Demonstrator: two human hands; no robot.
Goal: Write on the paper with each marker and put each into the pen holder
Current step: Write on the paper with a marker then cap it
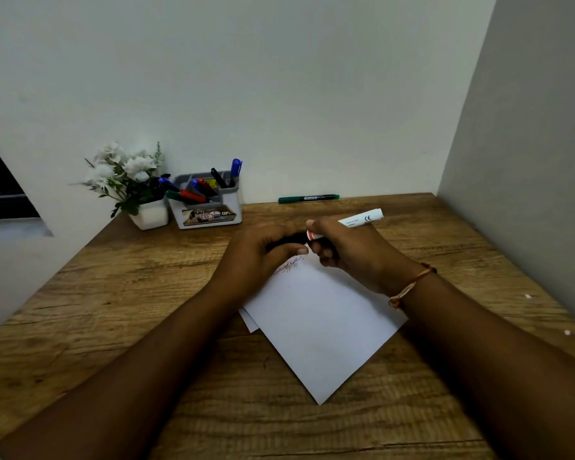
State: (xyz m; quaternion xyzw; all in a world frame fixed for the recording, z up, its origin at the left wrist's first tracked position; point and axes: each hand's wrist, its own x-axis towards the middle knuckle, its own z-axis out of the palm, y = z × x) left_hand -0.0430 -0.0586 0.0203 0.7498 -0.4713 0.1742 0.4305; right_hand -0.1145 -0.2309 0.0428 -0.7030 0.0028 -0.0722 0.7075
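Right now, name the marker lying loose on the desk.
The green marker by the wall, right of the pen holder; the rest are in the holder or held.

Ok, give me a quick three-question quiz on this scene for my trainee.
1. True or false: the green marker lies on the table, outside the holder.
2. Which hand grips the white marker by its barrel? A) left B) right
3. Fill in: just left of the holder stands a potted ____.

Key: 1 true; 2 B, the right hand; 3 plant.
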